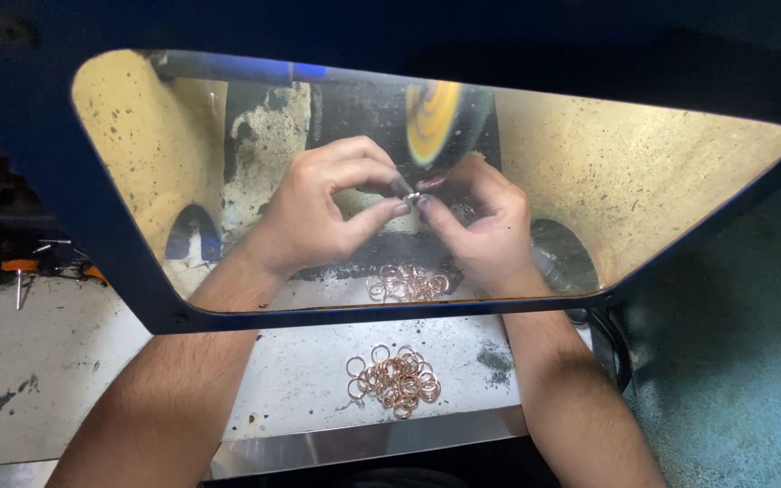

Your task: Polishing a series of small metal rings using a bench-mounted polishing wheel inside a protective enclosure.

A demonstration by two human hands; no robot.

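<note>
Behind a clear shield, the left hand point(318, 212) and right hand point(481, 221) pinch 1 small metal ring point(412, 196) beside the spinning yellow polishing wheel point(433, 122); copper rings point(393, 378) heap on the grimy white tabletop point(65, 380).

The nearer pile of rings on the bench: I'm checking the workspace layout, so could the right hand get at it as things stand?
Probably yes: the pile of rings lies open between the forearms, nothing covering it. But the right hand is behind the shield, pinching a ring with the left hand.
</note>
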